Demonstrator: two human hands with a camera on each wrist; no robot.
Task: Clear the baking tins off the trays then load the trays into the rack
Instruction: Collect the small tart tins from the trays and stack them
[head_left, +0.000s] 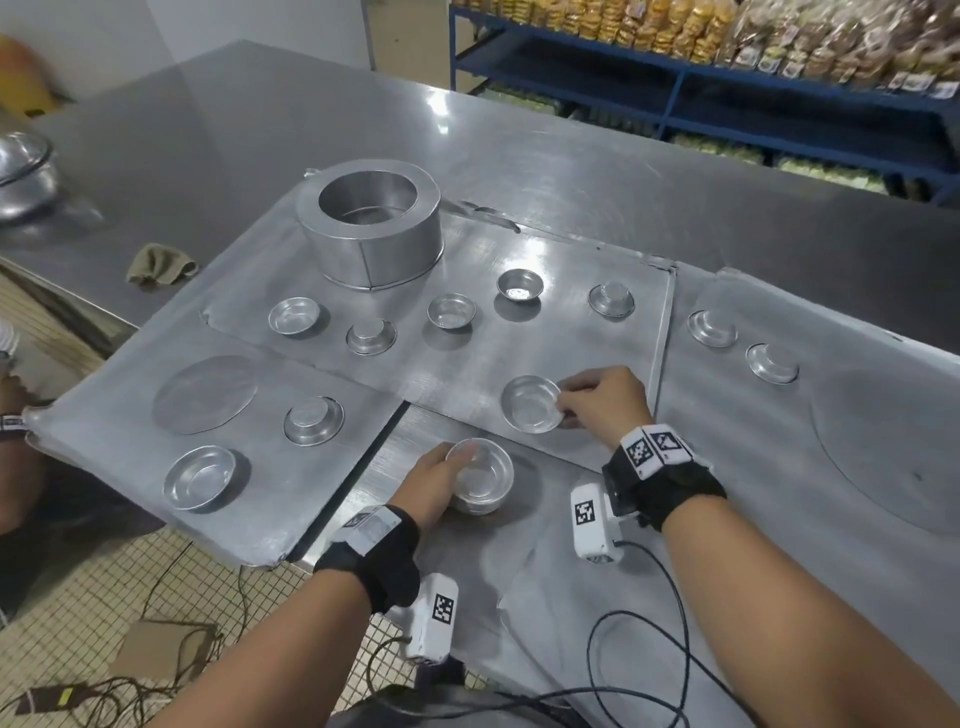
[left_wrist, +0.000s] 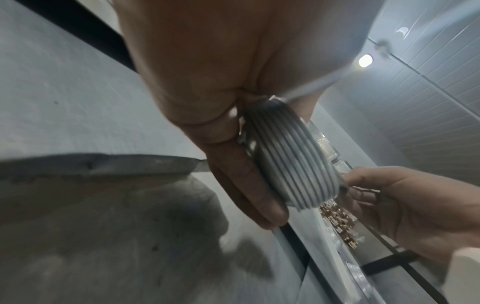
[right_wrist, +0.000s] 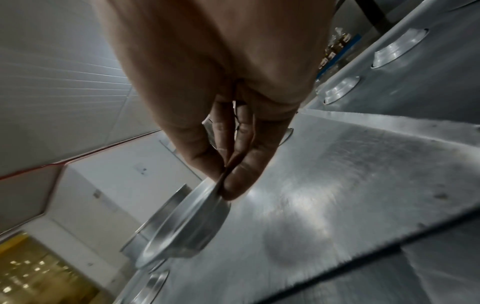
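From the head view, my left hand (head_left: 434, 480) grips a stack (head_left: 480, 475) of nested round tins over the steel table (head_left: 208, 130), its fingers hidden behind the stack. My right hand (head_left: 605, 397) pinches one shallow tin (head_left: 531, 404) by its rim on the middle tray (head_left: 467, 358). The left wrist view is blurred; ridged rims of the stack (left_wrist: 291, 160) show between curled fingers. In the right wrist view, thumb and fingertip clamp the shiny tin (right_wrist: 182, 228), its far edge smeared.
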